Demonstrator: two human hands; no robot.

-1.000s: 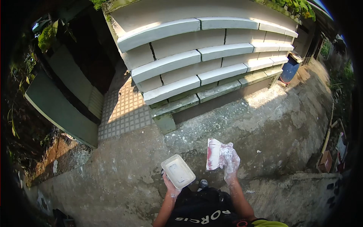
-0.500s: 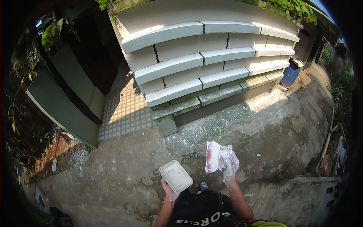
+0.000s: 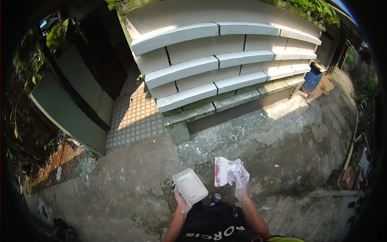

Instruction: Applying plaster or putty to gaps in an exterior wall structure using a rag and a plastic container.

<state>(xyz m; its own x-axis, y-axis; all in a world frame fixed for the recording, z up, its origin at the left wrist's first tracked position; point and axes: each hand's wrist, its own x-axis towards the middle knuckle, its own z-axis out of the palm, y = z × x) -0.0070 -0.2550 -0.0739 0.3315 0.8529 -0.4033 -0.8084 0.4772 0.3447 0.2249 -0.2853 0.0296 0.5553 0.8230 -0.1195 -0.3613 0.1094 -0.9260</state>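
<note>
Right hand [image 3: 243, 181], head view: wrapped around the back of a flat tool [image 3: 221, 171], reddish, white-smeared, just right of the pale tray [image 3: 198, 196]; left hand [image 3: 182, 203] supports that at its near-left side. I'd guess the tool's light, thin, slippery where coated; grip the back, off its broad edge. Tray probably light, stiffish; hold wall and underside. Lowest ledge [image 3: 193, 113] well apart; I'd have sideways room over concrete ground [image 3: 290, 153].

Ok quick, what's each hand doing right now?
Left hand: holding a shallow rectangular tub.
Right hand: closed on a flat tool smeared white.
</note>
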